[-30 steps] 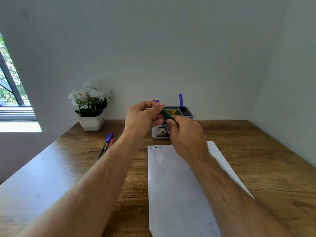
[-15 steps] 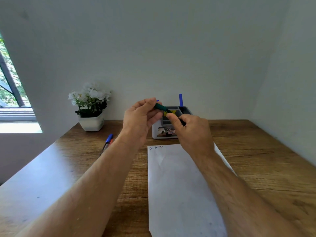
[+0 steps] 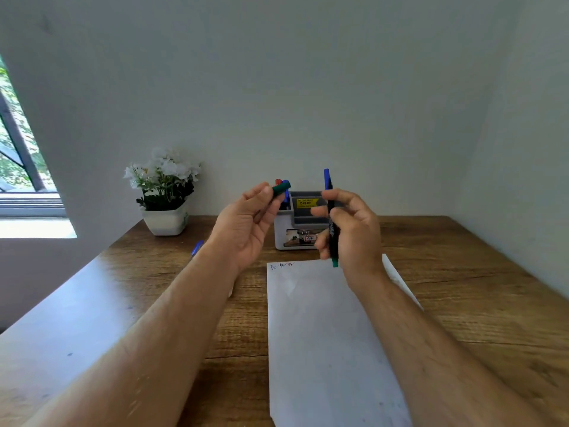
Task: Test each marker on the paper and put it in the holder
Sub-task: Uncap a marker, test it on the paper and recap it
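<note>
My left hand (image 3: 246, 223) pinches a green marker cap (image 3: 280, 188) at its fingertips, raised in front of the holder. My right hand (image 3: 354, 232) grips the uncapped black-bodied green marker (image 3: 333, 238) almost upright, its green end pointing down just above the top edge of the white paper (image 3: 326, 334). The paper carries small blue scribbles (image 3: 281, 266) at its top left. The grey and white holder (image 3: 295, 229) stands behind my hands with a blue marker (image 3: 326, 178) upright in it and red and blue marker ends (image 3: 278, 182) at its left.
A white pot of white flowers (image 3: 164, 192) stands at the back left of the wooden desk (image 3: 462, 272). Another blue-capped marker (image 3: 197, 248) lies on the desk beside my left forearm. A window is at far left, walls behind and to the right.
My hands have pulled apart: the cap came off in my left hand, and my right hand swung the marker from slanted to nearly upright over the paper's top.
</note>
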A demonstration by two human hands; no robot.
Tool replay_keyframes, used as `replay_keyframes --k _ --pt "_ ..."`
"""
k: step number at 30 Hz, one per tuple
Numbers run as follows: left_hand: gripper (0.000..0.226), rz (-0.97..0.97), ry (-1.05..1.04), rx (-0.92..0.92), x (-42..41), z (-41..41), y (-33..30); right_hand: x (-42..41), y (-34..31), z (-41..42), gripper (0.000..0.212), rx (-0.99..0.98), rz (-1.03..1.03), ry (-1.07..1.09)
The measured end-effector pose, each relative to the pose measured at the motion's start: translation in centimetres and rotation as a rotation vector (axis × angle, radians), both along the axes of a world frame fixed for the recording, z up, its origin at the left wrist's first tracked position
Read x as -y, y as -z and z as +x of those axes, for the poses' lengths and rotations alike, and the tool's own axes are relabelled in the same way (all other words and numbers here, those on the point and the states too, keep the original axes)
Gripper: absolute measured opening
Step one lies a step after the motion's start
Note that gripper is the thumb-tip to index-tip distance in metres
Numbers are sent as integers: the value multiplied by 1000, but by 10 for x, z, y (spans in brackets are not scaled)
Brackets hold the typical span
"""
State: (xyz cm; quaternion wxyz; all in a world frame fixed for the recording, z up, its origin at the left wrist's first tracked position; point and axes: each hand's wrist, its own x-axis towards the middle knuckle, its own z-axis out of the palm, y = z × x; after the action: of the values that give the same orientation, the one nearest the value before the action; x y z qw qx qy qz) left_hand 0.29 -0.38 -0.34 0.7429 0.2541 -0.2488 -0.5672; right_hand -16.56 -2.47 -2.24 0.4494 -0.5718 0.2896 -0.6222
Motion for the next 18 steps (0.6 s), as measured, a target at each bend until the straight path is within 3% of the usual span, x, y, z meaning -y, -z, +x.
replay_keyframes --k 3,6,11,15,18 --pt "35 13 90 58 -1 5 3 -1 -2 -1 25 66 54 -57" --pt "32 36 194 122 0 7 6 -2 2 -4 9 -59 14 12" --pt "41 101 220 234 3 10 7 -2 15 -2 36 -254 -3 116" --pt "28 177 242 300 0 9 6 3 21 5 21 -382 129 55" --pt "11 210 227 584 -2 7 7 8 26 9 10 -482 195 60"
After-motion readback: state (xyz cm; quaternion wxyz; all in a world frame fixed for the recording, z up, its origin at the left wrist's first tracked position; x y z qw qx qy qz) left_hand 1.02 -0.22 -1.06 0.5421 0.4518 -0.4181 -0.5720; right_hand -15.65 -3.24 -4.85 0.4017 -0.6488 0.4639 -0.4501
